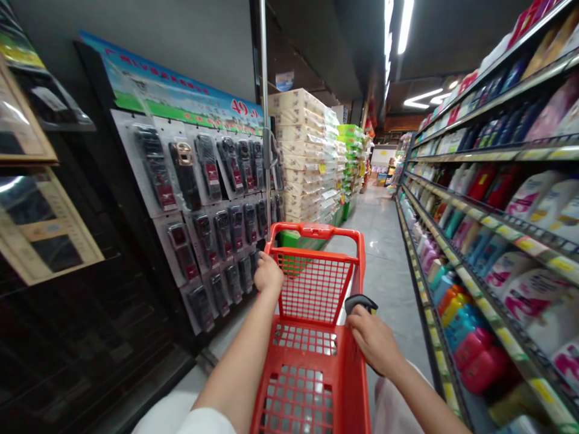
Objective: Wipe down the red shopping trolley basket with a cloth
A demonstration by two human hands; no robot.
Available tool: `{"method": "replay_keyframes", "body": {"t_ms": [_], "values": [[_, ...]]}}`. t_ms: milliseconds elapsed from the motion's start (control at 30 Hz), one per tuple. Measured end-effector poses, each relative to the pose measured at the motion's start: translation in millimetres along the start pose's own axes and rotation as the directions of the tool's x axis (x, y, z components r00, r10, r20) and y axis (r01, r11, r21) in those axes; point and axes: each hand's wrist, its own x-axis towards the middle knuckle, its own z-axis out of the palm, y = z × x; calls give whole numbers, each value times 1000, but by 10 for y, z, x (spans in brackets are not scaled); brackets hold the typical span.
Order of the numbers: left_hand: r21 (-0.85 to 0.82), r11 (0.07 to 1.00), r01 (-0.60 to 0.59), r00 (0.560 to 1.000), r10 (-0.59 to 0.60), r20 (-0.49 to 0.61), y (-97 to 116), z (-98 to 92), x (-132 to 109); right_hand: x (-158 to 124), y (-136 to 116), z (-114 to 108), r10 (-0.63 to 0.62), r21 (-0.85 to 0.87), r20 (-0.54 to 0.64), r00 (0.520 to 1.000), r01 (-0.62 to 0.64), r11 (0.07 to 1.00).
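Closest, at the bottom of the frame: white sleeve (pixel 205 422) left of centre, then 2 bare forearms reaching up and inward. Between and beneath them, from bottom centre up to mid-frame, red shopping cart (pixel 312 360) with a grid floor and a grid back panel (pixel 312 283).

Left hand (pixel 268 274), just left of centre, curled closed on the cart's upper left rim, fingers mostly hidden on the outer side. Right hand (pixel 373 337), lower and right of centre, bent inward at the cart's right edge, with black object (pixel 359 301) directly above and touching its fingertips. Cannot tell from this angle whether clasped around that object or only resting against it. Cart body directly between the 2 hands, with its red top bar (pixel 312 231) just beyond the left one.

At far left, tan boxes (pixel 47 232) with dark windows. Right of these, hanging display of black packaged goods (pixel 207 232) in rows, under a blue and green sign (pixel 181 90) reading 49.9, beside a thin metal pole (pixel 264 72).

Down the right side, long shelves (pixel 502 154) packed with bottles, including bright pink ones (pixel 482 358) at lower right.

Farther, near upper centre, tall stack of beige packs (pixel 296 157), then green packs (pixel 350 154). Beyond, grey floor (pixel 384 223) narrowing into the distance, under bright ceiling lights (pixel 406 27) at top right of centre.
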Motion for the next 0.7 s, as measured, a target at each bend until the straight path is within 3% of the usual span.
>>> {"method": "replay_keyframes", "body": {"t_ms": [67,133,200,267,367,433,533,600,700], "values": [[28,997,73,997,-72,-34,-54,2,-49,-27,17,-60,-79,59,50,996,76,995],[74,995,69,996,-64,-69,-131,2,-118,11,43,-176,-120,81,43,992,117,990],[124,991,47,996,-37,-86,-202,-1,-180,134,62,-330,-99,73,-79,992,105,992],[150,988,33,996,-21,-83,-249,-3,-219,333,62,-488,-80,116,-263,961,114,987],[151,988,31,997,-19,-79,-277,-1,-239,712,36,-679,-63,322,-422,904,215,922],[136,990,30,997,-20,-80,-282,3,-240,979,28,-769,-54,505,-367,929,248,826],[118,992,33,997,-24,-76,-287,-1,-237,1374,63,-850,-126,700,-154,980,198,686],[118,992,40,997,-32,-72,-293,-7,-239,1623,101,-855,-91,714,-13,996,73,697],[126,991,52,997,-43,-70,-305,-14,-244,1943,98,-786,116,507,142,983,-172,845]]}}
